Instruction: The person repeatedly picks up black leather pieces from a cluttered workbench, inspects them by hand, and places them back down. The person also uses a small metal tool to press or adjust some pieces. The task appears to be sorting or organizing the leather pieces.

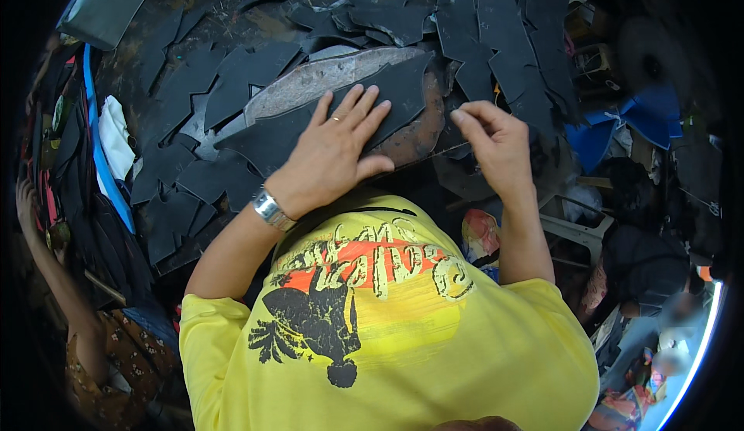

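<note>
- Black cut piece (pixel 310 133) lies flat at the near middle of the desk (pixel 256 20), half over a worn grey-brown board (pixel 325 78).
- Left hand (pixel 333 152) is spread palm-down on that piece, fingers splayed, pressing it flat; ring and metal watch visible, nothing gripped.
- Right hand (pixel 496 140) is just to the right, fingers curled and pinched at the edge of a dark piece by the board's right end; what exactly it pinches is too dark to tell.
- Judgement: work looks mid-way. Many cut black shapes (pixel 496 36) already lie spread across the far and left desk, and one piece is under the hands now.
- How much is left cannot be read; no uncut stock is clearly visible.
- Blue sheets (pixel 628 121) lie off right, white cloth (pixel 115 133) and a blue strip (pixel 101 152) at left, untouched.
- Another person's arm (pixel 54 276) shows at lower left, apart.
</note>
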Demonstrator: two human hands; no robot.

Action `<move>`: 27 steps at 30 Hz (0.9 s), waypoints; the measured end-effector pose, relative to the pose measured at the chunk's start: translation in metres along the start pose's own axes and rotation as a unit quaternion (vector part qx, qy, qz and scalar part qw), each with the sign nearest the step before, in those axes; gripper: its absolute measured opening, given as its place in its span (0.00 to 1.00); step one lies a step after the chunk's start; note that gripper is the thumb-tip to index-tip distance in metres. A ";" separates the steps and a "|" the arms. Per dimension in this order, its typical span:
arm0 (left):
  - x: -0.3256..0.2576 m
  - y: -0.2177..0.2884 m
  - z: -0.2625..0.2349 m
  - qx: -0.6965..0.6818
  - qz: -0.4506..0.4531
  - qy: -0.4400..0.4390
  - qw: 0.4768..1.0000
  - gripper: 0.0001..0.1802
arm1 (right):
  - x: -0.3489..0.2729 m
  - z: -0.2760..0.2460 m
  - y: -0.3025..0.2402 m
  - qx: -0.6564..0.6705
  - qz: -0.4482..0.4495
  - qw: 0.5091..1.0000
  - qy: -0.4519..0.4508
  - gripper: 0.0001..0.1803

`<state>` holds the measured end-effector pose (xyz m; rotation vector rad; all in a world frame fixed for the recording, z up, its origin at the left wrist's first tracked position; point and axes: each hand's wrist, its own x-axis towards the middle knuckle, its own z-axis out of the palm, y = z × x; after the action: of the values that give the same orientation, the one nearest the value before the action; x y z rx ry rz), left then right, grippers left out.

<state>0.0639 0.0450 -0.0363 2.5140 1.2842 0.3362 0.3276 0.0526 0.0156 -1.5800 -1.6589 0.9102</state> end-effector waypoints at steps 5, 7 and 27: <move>-0.004 0.002 0.010 -0.009 0.011 0.032 0.999 0.50 | 0.007 0.016 -0.008 -0.143 -0.258 0.956 0.012 0.11; -0.006 -0.001 0.003 -0.035 0.019 0.026 0.999 0.48 | 0.009 0.028 -0.009 -0.165 -0.292 0.942 -0.026 0.14; -0.103 -0.028 -0.036 0.021 -0.231 0.167 0.958 0.53 | 0.089 -0.071 0.085 -0.428 -0.032 0.871 0.239 0.35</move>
<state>-0.0281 -0.0185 -0.0203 2.1543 1.9698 0.6431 0.4287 0.1467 -0.0185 -2.0534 -1.8003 -0.3475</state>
